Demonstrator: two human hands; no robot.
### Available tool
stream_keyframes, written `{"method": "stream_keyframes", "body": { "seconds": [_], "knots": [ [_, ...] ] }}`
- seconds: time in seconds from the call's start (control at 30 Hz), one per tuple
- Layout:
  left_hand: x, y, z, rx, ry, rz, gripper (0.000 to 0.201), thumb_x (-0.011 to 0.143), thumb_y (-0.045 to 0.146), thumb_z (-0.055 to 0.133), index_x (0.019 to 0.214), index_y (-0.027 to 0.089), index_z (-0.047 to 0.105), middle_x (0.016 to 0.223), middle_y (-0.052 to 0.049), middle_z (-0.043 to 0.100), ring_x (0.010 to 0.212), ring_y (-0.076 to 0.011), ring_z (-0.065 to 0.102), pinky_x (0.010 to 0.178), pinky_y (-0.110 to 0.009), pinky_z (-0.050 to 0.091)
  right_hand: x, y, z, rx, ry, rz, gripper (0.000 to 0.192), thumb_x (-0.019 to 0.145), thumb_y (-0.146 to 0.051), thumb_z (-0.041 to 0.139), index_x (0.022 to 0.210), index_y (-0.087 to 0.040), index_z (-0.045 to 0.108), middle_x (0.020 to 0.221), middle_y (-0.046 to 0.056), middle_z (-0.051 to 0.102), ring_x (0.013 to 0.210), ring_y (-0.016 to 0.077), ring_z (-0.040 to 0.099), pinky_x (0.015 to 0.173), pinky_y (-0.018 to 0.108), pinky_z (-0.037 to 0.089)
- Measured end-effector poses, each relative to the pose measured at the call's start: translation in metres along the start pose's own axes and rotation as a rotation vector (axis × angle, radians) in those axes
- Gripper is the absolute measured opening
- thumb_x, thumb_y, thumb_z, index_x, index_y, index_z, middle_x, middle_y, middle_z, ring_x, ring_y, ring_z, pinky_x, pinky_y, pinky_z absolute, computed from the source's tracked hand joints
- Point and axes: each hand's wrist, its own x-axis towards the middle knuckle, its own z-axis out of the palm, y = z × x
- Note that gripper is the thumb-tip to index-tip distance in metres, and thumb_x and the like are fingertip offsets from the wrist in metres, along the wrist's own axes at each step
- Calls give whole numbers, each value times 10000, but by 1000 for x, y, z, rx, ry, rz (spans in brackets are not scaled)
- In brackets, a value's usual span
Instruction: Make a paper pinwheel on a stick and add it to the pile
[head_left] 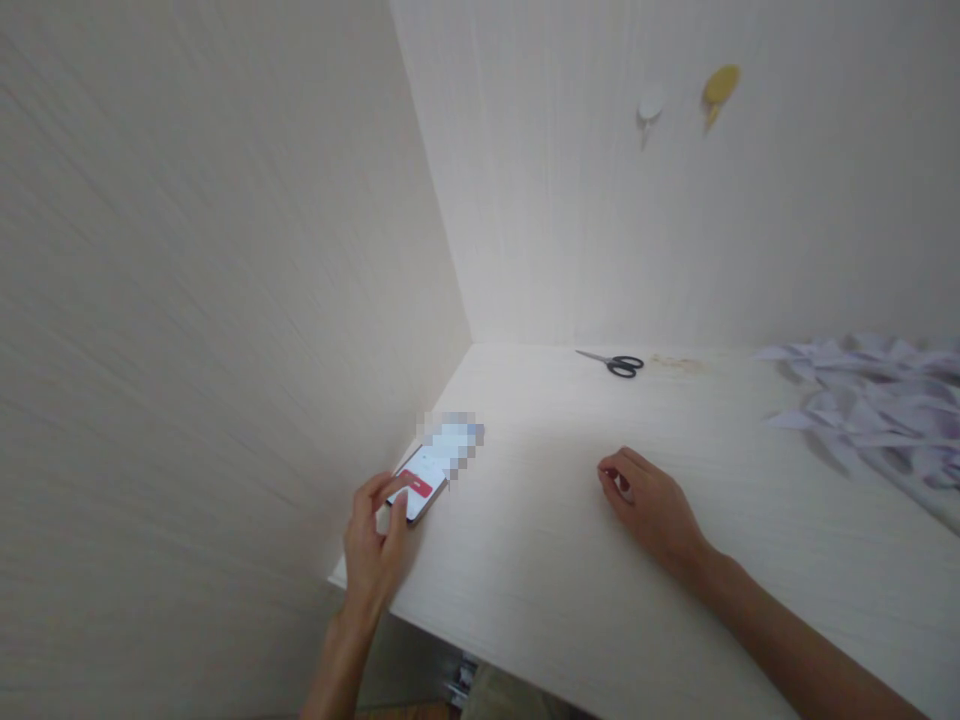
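At the left side of the white desk, a phone lies with its lit screen up and a red block near its lower end. My left hand reaches over that lower end, index finger on the screen by the red block and thumb at the phone's near edge. Its fingers are apart and do not grip the phone. Farther right, my right hand rests on the desk, fingers curled and thumb tip meeting the index finger. Nothing shows in the gap between them.
Black-handled scissors lie near the back wall. A heap of white paper strips covers the right side. A white hook and a yellow hook are on the back wall. A side panel borders the desk's left.
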Motion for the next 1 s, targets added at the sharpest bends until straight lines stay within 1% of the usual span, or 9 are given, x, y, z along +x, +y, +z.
{"method": "stream_keyframes", "body": {
  "seconds": [0.1,0.17,0.23,0.3,0.37,0.5,0.63,0.83,1.0],
  "knots": [
    [-1,-8,-2,112,-48,-4,335,779,335,448,1067,166,435,1060,-100,578,946,-191,570,693,-299,490,0,2,0,3,-2,-5,152,787,-194,380,726,-173,518,715,28,554,615,122,521,561,233,410],
    [0,-9,0,145,-93,38,350,786,318,435,1097,158,417,1086,-105,563,969,-190,559,792,-336,463,0,2,0,7,-5,-3,146,784,-196,386,727,-173,519,714,26,554,604,118,520,558,233,409],
    [3,-9,2,183,-142,79,339,794,300,417,1097,146,420,1070,-105,571,971,-193,557,836,-362,440,0,3,0,8,-3,4,146,781,-199,388,723,-175,520,708,26,554,594,116,520,552,232,407],
    [5,-10,4,241,-161,107,294,804,288,390,1049,141,458,1015,-104,595,951,-203,563,838,-386,432,0,3,0,10,-8,11,149,780,-200,387,719,-176,520,702,26,553,592,117,519,548,232,406],
    [7,-11,6,290,-151,120,263,808,284,371,994,141,490,945,-97,619,893,-206,584,840,-408,423,-1,3,-1,19,-19,17,150,781,-201,385,718,-177,519,697,25,551,594,118,517,545,232,405],
    [7,-11,6,289,-159,130,261,815,282,355,996,146,485,903,-79,632,783,-181,612,832,-398,428,-1,2,-3,43,-28,25,146,783,-202,385,722,-176,515,704,26,547,597,117,510,547,233,403],
    [5,-11,6,273,-180,134,262,814,280,359,1001,146,485,926,-86,626,801,-182,611,819,-387,437,-1,2,-3,49,-43,33,145,785,-206,384,725,-177,514,711,27,545,596,116,504,550,236,402],
    [5,-10,7,266,-193,48,308,815,314,358,1022,126,489,953,-112,617,885,-214,588,805,-390,445,-1,4,-2,50,-48,42,139,783,-208,385,726,-181,509,705,23,543,587,113,505,541,232,400],
    [5,-7,7,267,-212,16,331,812,333,358,1045,135,485,927,-106,632,899,-227,584,806,-405,443,-2,4,-2,58,-51,32,134,781,-202,384,721,-183,503,704,23,543,591,114,506,549,234,403]
  ]
}}
